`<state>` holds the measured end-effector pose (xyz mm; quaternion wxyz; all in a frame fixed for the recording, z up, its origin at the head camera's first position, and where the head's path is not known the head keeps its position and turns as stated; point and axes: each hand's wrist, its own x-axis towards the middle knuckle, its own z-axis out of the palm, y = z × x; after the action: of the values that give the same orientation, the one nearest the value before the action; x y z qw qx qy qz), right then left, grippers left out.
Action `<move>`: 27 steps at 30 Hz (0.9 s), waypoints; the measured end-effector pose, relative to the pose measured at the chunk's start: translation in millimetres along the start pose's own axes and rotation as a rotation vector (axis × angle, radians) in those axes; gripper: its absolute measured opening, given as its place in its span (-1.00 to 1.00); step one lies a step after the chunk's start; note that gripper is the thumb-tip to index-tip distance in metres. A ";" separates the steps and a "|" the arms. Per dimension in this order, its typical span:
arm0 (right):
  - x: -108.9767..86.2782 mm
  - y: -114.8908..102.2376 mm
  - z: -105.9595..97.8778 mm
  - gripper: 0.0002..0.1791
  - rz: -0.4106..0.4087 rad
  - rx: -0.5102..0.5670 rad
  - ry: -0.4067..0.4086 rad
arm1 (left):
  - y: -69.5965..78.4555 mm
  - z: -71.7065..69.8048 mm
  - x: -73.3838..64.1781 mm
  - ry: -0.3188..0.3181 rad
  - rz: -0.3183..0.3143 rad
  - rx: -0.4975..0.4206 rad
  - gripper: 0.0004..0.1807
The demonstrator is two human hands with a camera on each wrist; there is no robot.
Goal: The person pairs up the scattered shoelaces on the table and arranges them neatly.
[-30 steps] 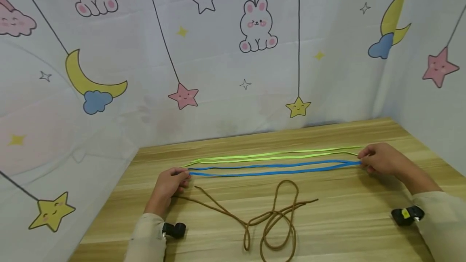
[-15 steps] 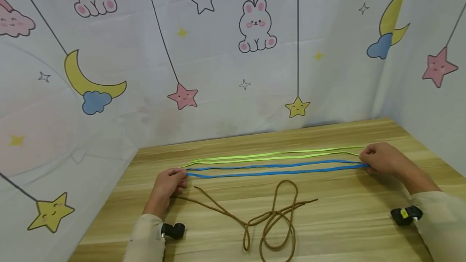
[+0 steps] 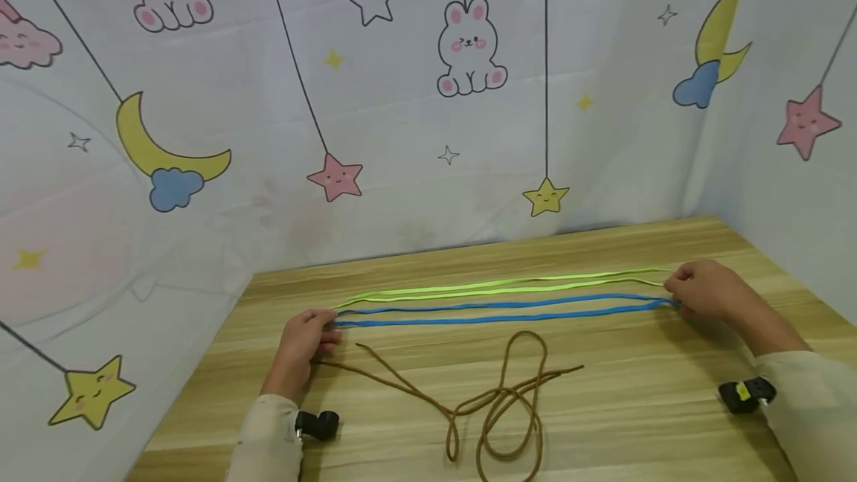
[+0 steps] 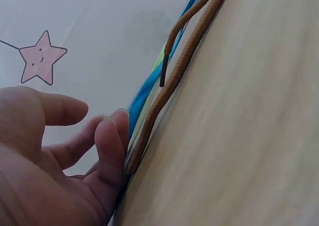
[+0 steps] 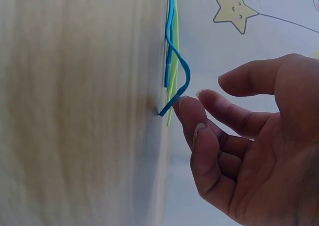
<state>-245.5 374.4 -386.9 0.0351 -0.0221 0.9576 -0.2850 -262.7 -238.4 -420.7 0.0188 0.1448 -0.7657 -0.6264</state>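
A flat blue shoelace (image 3: 495, 317) lies doubled in two long strands across the table. My left hand (image 3: 304, 344) is at its left end, and in the left wrist view the thumb stands apart from loosely bent fingers (image 4: 110, 141) beside the blue lace. At the other end is my right hand (image 3: 706, 292). The right wrist view shows its thumb and fingers (image 5: 192, 113) parted, with one fingertip right at the curled blue lace end (image 5: 174, 99). Just behind runs a yellow-green shoelace (image 3: 495, 286), also doubled lengthwise.
A round brown shoelace (image 3: 435, 396) lies nearer, in loose crossing loops, with one end passing close by the left hand. The wood-grain table (image 3: 636, 422) meets a white printed curtain (image 3: 402, 110) behind and at both sides.
My left hand has shifted slightly left and my right hand slightly right. The blue strands lie a little longer and straighter, and the fingers have parted from the lace ends.
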 end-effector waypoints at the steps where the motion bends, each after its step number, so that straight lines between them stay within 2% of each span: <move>1: 0.1 0.0 -0.1 -0.56 -0.001 0.000 -0.004 | -0.1 -0.1 0.2 0.004 -0.003 -0.001 -0.64; 19: -2.2 -6.4 -0.1 -0.61 -0.041 -0.062 0.023 | -0.1 -0.3 1.7 0.003 -0.008 -0.027 -0.67; 24: -3.2 -14.7 -0.5 -0.60 -0.047 -0.059 0.039 | 3.4 1.3 0.7 -0.013 -0.008 0.013 -0.65; 27: -3.5 -23.4 0.1 -0.61 -0.067 -0.063 0.054 | 5.9 3.9 -0.2 -0.031 0.013 0.041 -0.64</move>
<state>-241.5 355.0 -374.0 -0.0010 -0.0473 0.9655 -0.2562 -264.4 -233.6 -415.8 0.0079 0.1305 -0.7793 -0.6129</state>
